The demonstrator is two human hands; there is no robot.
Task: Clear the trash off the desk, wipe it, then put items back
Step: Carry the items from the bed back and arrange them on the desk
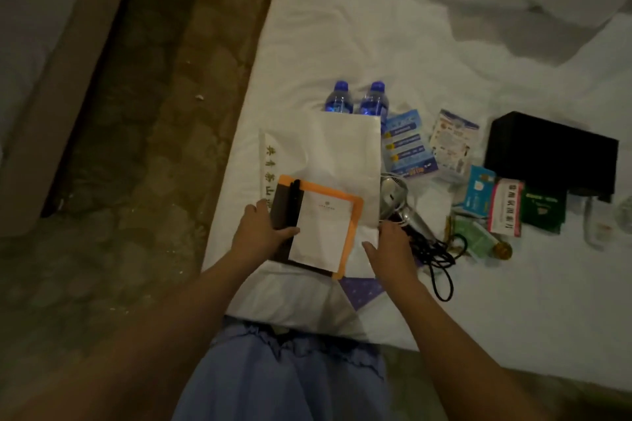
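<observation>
A single head-worn camera looks steeply down, close over a white bed (pixel 444 61). The bed's edge runs diagonally, carpeted floor (pixel 143 154) to its left.

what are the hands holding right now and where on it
The left hand grips the orange-edged notepad tray at its left edge, thumb on top. The right hand holds nothing; its fingers rest on the white bag.

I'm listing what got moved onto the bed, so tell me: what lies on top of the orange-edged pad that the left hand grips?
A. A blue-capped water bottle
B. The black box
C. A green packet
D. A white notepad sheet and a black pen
D: the white notepad sheet and the black pen lie on the orange-edged pad, gripped by the left hand; the bottles stand farther back.
</observation>
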